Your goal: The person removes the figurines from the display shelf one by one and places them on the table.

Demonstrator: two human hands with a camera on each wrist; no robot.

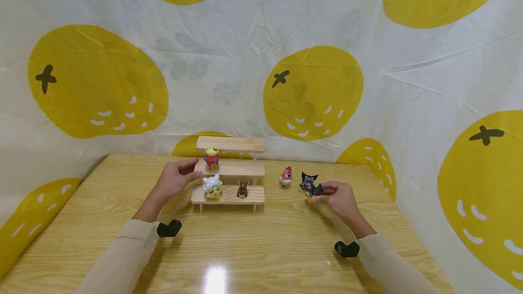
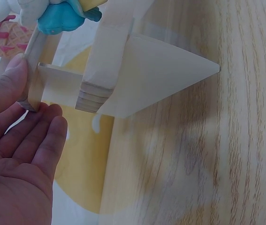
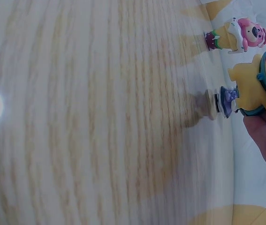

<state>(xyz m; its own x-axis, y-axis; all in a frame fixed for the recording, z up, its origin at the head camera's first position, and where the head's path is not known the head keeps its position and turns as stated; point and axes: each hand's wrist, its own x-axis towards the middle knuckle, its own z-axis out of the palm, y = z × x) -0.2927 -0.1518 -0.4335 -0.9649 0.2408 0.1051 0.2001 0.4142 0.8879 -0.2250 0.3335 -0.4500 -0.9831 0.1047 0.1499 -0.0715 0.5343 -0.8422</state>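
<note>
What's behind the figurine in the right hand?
In the head view, a black figurine with a purple bow shows behind the held figurine, which covers part of it. The right wrist view shows the black one's base but not its head.

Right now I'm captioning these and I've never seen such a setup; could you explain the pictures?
There's no machine here; a person works bare-handed. The wide picture comes from a camera on the head, the close ones from one on each wrist. On the table stands a three-tier wooden shelf carrying a red figurine, a white-topped one and a brown one. To its right stand a pink figurine and a dark-eared one. The left grip holds the shelf's middle tier at its edge; the right grip holds a yellow-bodied figurine.
</note>
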